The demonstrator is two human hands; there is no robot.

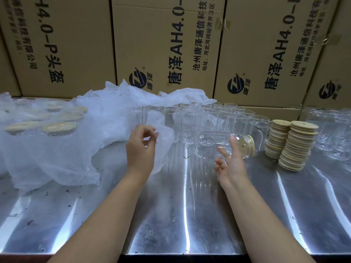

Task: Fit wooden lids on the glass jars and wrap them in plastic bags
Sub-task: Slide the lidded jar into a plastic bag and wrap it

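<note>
My right hand holds a clear glass jar on its side above the metal table, its wooden lid fitted and pointing right. My left hand pinches the edge of a thin clear plastic bag, which hangs just left of the jar's base. Several open, lidless glass jars stand in rows behind both hands. Two stacks of round wooden lids stand to the right of the held jar.
A heap of white plastic bags covers the table's left part, with wrapped lidded jars lying in it. More glass jars stand at the far right. Cardboard boxes form a wall behind. The shiny metal table stretches toward me.
</note>
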